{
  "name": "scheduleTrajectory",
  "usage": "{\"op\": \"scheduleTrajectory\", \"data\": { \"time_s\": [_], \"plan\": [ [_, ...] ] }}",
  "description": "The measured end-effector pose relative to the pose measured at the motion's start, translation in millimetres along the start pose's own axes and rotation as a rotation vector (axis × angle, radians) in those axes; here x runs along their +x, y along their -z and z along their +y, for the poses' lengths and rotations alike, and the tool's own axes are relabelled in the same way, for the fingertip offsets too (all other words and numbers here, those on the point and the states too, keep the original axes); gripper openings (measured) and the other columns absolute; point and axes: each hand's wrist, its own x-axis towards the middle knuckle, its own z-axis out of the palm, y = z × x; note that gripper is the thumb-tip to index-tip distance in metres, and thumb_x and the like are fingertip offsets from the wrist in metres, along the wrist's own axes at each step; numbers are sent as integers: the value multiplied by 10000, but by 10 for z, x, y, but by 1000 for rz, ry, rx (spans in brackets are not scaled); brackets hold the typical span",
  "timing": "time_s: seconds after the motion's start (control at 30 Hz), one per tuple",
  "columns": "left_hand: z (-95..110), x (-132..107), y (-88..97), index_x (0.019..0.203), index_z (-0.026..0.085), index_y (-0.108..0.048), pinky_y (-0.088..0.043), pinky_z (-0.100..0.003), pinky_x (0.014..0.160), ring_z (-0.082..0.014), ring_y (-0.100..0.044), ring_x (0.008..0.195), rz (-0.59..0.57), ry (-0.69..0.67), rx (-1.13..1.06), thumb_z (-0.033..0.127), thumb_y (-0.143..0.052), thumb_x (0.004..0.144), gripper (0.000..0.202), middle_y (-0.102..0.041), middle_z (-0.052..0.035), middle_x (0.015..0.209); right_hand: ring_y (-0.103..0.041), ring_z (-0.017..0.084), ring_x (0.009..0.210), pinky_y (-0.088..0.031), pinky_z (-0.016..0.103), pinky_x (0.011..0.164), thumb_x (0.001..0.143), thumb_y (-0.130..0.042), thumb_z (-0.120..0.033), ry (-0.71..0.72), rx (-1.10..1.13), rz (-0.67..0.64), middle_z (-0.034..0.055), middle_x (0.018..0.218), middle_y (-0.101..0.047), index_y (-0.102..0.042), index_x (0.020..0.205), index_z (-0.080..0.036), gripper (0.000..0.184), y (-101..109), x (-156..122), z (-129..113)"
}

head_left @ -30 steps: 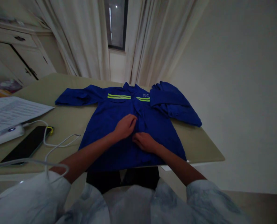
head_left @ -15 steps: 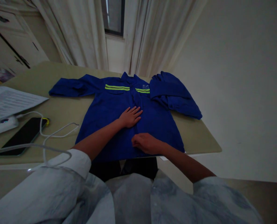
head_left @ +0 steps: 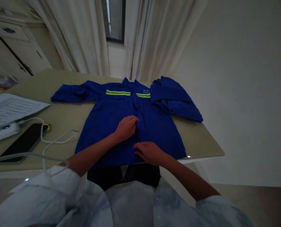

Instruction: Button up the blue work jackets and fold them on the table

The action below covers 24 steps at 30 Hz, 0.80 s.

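A blue work jacket with yellow-green reflective stripes lies front up on a beige table. One sleeve stretches out to the left; the other sleeve is bunched and folded at the right. My left hand rests on the middle of the jacket front, fingers curled onto the cloth at the centre seam. My right hand lies on the cloth near the hem at the table's front edge, fingers stretched leftward toward the seam.
A dark phone with a white cable lies left of the jacket, beside a white charger and printed papers. Curtains, a window and a cabinet stand behind the table. A plain wall is on the right.
My left hand, flat with spread fingers half a second ago, has drawn back a little and curled its fingers. My right hand has slid nearer the hem and flattened.
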Motion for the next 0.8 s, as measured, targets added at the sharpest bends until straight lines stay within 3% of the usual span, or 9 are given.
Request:
{"op": "scheduleTrajectory", "data": {
  "time_s": [0.07, 0.13, 0.17, 0.27, 0.37, 0.43, 0.53, 0.67, 0.8],
  "plan": [
    [224, -402, 115, 947, 185, -676, -510, -353, 839, -207, -642, 875, 65, -86, -29, 95, -427, 936, 264, -703, -84, 915, -697, 203, 978, -491, 302, 850, 1092, -506, -332, -37, 69, 20, 103, 1098, -739, -560, 1257, -195, 222, -20, -34, 1],
    [446, -837, 148, 883, 197, -666, -505, -347, 792, -202, -628, 814, 23, -349, -54, 130, -484, 922, 198, -678, -62, 837, -697, 200, 977, -494, 298, 847, 1090, -503, -331, -31, 85, 23, 98, 1086, -740, -558, 1265, -196, 227, -29, -37, -5],
    [540, -1032, 131, 940, 198, -685, -512, -341, 805, -197, -638, 835, -41, -466, -56, 153, -514, 927, 177, -697, -59, 881, -695, 197, 970, -492, 295, 845, 1091, -498, -329, -10, 75, 17, 92, 1075, -740, -560, 1271, -199, 230, -29, -23, -9],
    [715, -1425, -14, 1282, 155, -665, -506, -365, 1000, -213, -666, 1081, -16, -500, 33, 158, -530, 977, 333, -736, -98, 1169, -681, 184, 922, -477, 280, 813, 1091, -483, -297, 56, -9, -13, 69, 1020, -732, -588, 1258, -211, 215, -3, 68, -11],
    [760, -1537, -198, 1423, 125, -596, -479, -392, 1081, -223, -636, 1222, 107, -405, 105, 114, -467, 1017, 426, -717, -125, 1297, -655, 173, 854, -447, 260, 744, 1087, -486, -257, 98, -106, -73, 48, 930, -710, -621, 1210, -213, 188, 65, 182, -3],
    [772, -1529, -291, 1414, 142, -610, -504, -399, 1027, -235, -640, 1221, 166, -330, 140, 141, -461, 1037, 405, -722, -126, 1295, -650, 169, 845, -428, 255, 713, 1082, -503, -249, 118, -144, -107, 44, 920, -705, -627, 1197, -213, 174, 120, 240, 4],
    [806, -1497, -371, 1338, 150, -660, -532, -383, 882, -234, -681, 1073, 207, -251, 169, 199, -498, 1047, 336, -747, -117, 1202, -651, 169, 809, -400, 257, 668, 1074, -533, -278, 117, -197, -158, 40, 907, -709, -631, 1198, -216, 169, 161, 274, 16],
    [804, -1504, -397, 1284, 147, -686, -509, -343, 773, -202, -676, 917, 192, -284, 149, 176, -459, 1054, 325, -756, -101, 1078, -644, 167, 771, -377, 259, 646, 1073, -539, -321, 132, -208, -199, 29, 895, -717, -629, 1194, -225, 178, 71, 235, 24],
    [749, -1570, -423, 1226, 178, -722, -509, -331, 781, -185, -668, 917, 288, -381, 119, 188, -451, 1056, 320, -758, -80, 1030, -629, 175, 818, -388, 280, 672, 1062, -544, -261, 272, -218, -171, 29, 933, -733, -622, 1131, -215, 115, -27, 178, 23]
  ]
}}
